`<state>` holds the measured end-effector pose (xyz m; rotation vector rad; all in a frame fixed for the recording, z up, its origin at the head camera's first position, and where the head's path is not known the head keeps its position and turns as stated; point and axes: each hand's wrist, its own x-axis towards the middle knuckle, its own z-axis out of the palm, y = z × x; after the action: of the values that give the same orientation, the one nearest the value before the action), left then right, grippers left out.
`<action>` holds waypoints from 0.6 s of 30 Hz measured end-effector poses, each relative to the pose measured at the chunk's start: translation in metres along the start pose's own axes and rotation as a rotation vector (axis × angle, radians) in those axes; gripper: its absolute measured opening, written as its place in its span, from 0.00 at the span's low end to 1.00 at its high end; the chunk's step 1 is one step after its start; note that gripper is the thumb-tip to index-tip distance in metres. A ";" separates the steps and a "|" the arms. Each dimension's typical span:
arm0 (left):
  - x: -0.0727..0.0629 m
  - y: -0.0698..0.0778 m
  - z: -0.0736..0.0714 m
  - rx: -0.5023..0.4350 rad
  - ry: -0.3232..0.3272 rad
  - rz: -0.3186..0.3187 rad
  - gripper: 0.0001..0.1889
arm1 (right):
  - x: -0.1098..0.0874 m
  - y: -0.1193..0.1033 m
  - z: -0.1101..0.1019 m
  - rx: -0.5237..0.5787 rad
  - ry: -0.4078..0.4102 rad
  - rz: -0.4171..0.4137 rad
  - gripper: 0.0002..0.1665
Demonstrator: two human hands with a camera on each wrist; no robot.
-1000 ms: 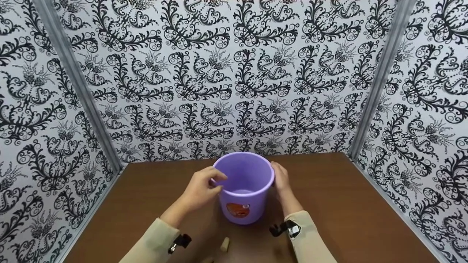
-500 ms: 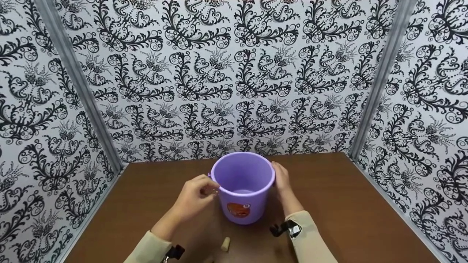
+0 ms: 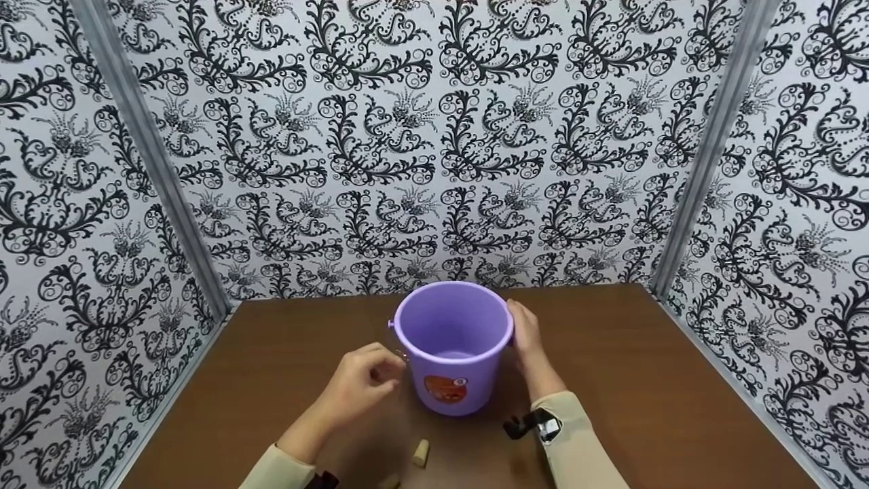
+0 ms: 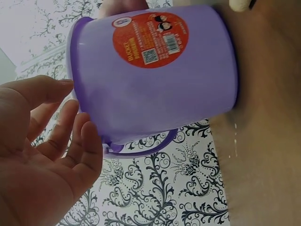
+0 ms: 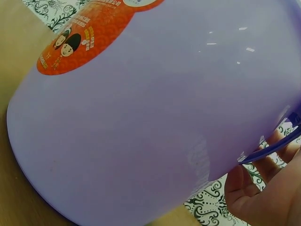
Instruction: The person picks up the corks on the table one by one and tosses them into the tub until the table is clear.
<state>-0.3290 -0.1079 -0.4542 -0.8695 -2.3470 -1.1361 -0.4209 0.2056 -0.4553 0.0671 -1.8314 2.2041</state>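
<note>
A purple plastic bucket [image 3: 453, 387] with an orange label stands upright on the brown table. My right hand [image 3: 526, 329] grips its right side just below the rim. In the right wrist view the fingers [image 5: 242, 188] are curled at the purple handle [image 5: 277, 143], partly hidden by the bucket. My left hand [image 3: 363, 380] hovers beside the bucket's left side, fingers loosely bent. In the left wrist view, the left thumb and fingertips [image 4: 89, 136] are close to the rim, nothing visible between them. The far handle loop [image 4: 162, 143] hangs against the bucket's side.
A small beige tapered piece, like a cork [image 3: 421, 453], lies on the table [image 3: 611, 380] in front of the bucket. Another beige piece [image 3: 389, 482] shows at the bottom edge of the head view. Black-and-white patterned walls [image 3: 434, 149] enclose the table on three sides.
My left hand has drawn back from the bucket's rim, down and to the left, uncovering the left handle joint. The bucket has turned slightly, its label shifting right. The right hand keeps its grip.
</note>
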 end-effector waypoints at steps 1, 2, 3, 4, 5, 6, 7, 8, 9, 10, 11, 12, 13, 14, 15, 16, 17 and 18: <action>-0.002 -0.001 0.000 -0.004 -0.006 0.001 0.14 | -0.001 -0.001 0.000 0.000 -0.002 0.000 0.21; -0.004 -0.002 0.001 -0.008 -0.010 0.006 0.14 | -0.002 -0.002 0.001 -0.001 0.002 -0.001 0.21; -0.006 -0.003 0.001 -0.011 -0.014 0.009 0.14 | -0.003 -0.003 0.001 -0.005 0.002 -0.004 0.21; -0.008 -0.004 0.001 -0.015 -0.017 0.013 0.14 | -0.003 -0.003 0.001 -0.005 0.005 -0.006 0.21; -0.009 -0.005 0.000 -0.018 -0.022 0.011 0.14 | -0.003 -0.003 0.001 -0.006 0.009 -0.007 0.20; -0.011 -0.005 0.000 -0.019 -0.029 0.006 0.14 | -0.003 -0.002 0.001 -0.006 0.012 -0.007 0.20; -0.013 -0.006 0.000 -0.019 -0.037 0.002 0.14 | -0.002 -0.002 0.001 -0.002 0.015 -0.005 0.20; -0.015 -0.007 -0.001 -0.019 -0.045 -0.001 0.14 | -0.002 -0.001 0.001 -0.003 0.018 -0.003 0.20; -0.017 -0.009 -0.001 -0.019 -0.055 -0.007 0.14 | -0.002 -0.001 0.001 0.003 0.018 0.000 0.19; -0.019 -0.010 -0.001 -0.019 -0.063 -0.011 0.14 | -0.001 0.000 0.000 0.005 0.020 0.002 0.19; -0.021 -0.011 -0.001 -0.022 -0.071 -0.018 0.14 | -0.001 0.000 0.000 0.004 0.020 0.003 0.19; -0.024 -0.012 -0.001 -0.025 -0.077 -0.022 0.14 | -0.001 0.000 0.000 0.003 0.019 0.003 0.19; -0.026 -0.012 0.000 -0.029 -0.082 -0.026 0.14 | -0.001 0.000 0.000 -0.003 0.018 0.002 0.19; -0.028 -0.013 0.000 -0.035 -0.086 -0.029 0.14 | -0.001 -0.001 0.001 -0.012 0.018 0.000 0.19; -0.030 -0.014 0.001 -0.045 -0.091 -0.041 0.14 | -0.001 -0.001 0.001 -0.015 0.017 0.000 0.19; -0.032 -0.014 0.002 -0.054 -0.095 -0.053 0.14 | -0.002 -0.002 0.001 -0.023 0.015 -0.001 0.20; -0.033 -0.014 0.003 -0.063 -0.102 -0.069 0.14 | -0.002 -0.002 0.001 -0.026 0.012 -0.001 0.20; -0.035 -0.014 0.004 -0.071 -0.109 -0.080 0.15 | -0.003 -0.002 0.001 -0.025 0.010 0.002 0.21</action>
<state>-0.3135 -0.1237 -0.4847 -0.8899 -2.4621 -1.2403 -0.4179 0.2046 -0.4539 0.0501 -1.8546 2.1778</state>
